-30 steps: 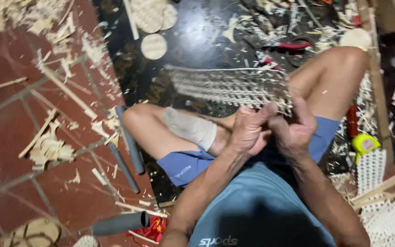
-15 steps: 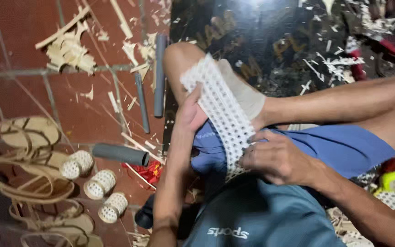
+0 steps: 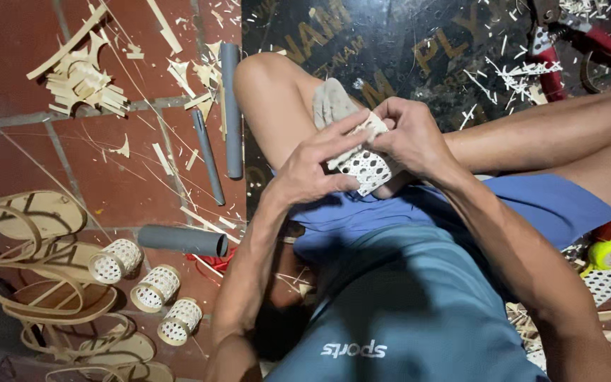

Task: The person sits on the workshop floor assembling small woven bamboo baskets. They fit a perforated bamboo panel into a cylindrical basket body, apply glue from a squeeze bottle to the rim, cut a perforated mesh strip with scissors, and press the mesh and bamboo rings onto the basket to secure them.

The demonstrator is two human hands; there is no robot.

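Note:
I sit on the floor with my legs folded. Both hands meet over my left thigh on a piece of white woven cane mesh (image 3: 367, 168), rolled into a short tube. My left hand (image 3: 316, 166) wraps it from the left with the fingers laid across its top. My right hand (image 3: 408, 138) pinches its upper edge from the right. A grey cloth pad (image 3: 330, 102) lies on my knee just behind the mesh.
Three small woven cylinders (image 3: 151, 288) lie at lower left beside bent cane hoops (image 3: 33, 283). Grey plastic pipes (image 3: 230, 106) and cane offcuts (image 3: 83, 78) lie on the red tiles. Red-handled shears (image 3: 556, 49) rest on a black board; a yellow tape measure (image 3: 609, 255) sits right.
The long flat strip of mesh has been rolled up into a short tube between both hands. The camera view has shifted slightly, and my hands moved up toward the knee.

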